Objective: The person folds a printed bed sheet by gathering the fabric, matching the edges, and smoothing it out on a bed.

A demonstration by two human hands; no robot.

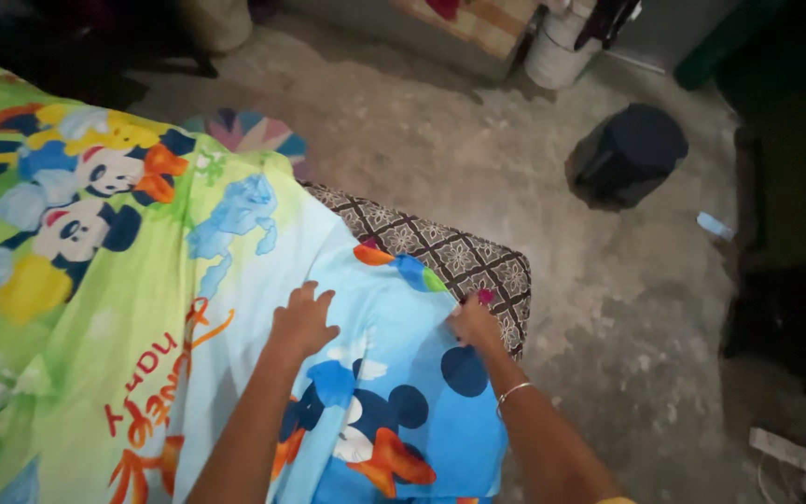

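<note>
Cartoon bedsheet point(235, 280): left hand point(302, 320) flat, spread; right hand point(474, 322) pinching its edge beside it; loose pinch risks slippage off patterned mattress point(464, 257).

Home bedroom: cartoon bedsheet point(142, 308) over patterned mattress point(459, 257), bare concrete floor point(478, 159).

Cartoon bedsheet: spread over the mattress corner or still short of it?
Short of it. The cartoon bedsheet lies spread, but the patterned mattress corner shows bare beyond its edge, where the right hand rests.

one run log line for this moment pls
left hand flat on blue cartoon-print cotton bedsheet | right hand pinching sheet edge | brown patterned mattress corner uncovered
</note>
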